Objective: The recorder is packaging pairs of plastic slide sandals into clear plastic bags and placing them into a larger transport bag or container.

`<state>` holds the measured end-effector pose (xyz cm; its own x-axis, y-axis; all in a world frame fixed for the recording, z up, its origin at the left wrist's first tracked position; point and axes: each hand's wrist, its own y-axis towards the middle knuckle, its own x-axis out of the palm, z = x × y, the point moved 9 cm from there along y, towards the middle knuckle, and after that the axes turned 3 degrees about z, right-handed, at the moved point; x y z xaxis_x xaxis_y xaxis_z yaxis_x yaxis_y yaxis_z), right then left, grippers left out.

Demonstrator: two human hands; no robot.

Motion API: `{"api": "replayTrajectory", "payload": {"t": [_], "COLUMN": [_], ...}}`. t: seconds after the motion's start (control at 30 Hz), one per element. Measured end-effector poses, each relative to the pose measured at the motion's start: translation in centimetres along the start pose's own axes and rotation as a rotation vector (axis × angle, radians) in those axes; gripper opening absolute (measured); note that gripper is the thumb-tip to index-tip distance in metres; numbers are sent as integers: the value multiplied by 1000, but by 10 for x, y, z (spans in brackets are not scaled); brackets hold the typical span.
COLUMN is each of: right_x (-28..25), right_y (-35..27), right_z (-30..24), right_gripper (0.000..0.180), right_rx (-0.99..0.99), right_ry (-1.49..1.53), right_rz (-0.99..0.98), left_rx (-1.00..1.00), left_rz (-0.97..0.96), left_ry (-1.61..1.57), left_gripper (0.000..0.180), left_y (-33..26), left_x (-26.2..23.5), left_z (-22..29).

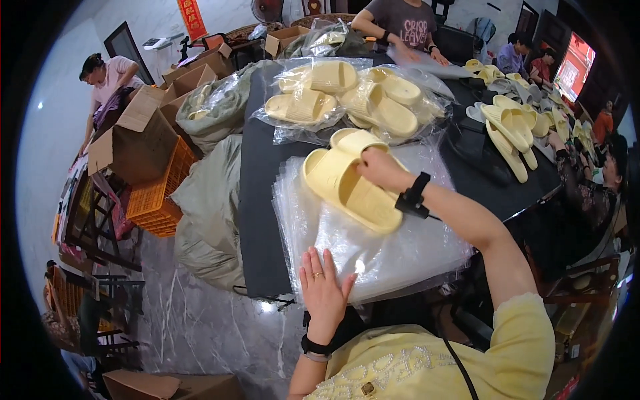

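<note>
From here I see a pair of pale yellow slide slippers (355, 189) at mid-frame, the nearer one footbed up with its heel toward lower right, over a glossy, uneven stack of clear plastic bags (393, 257).

Rear slipper (357, 139); half-hidden behind front slipper (368, 200)
</note>
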<state>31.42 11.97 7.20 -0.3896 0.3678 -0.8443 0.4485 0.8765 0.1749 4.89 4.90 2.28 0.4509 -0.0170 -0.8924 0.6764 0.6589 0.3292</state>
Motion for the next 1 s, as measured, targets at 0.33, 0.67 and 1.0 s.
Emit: {"api": "replayTrajectory", "payload": {"t": [0.33, 0.67, 1.0], "right_x": [4, -40, -293], "right_y": [-115, -127, -112], "right_z": [-91, 83, 214], "right_gripper": [24, 27, 15], "right_rx": [-273, 157, 181], "right_ry": [151, -132, -465], "right_rz": [-279, -38, 616], "left_rx": [99, -22, -4], "left_rz": [16, -30, -54], "left_ry": [-174, -37, 13], "left_gripper": [47, 61, 67], "left_y": [-1, 15, 12], "left_x": [-1, 19, 9], "left_z": [3, 2, 2]}}
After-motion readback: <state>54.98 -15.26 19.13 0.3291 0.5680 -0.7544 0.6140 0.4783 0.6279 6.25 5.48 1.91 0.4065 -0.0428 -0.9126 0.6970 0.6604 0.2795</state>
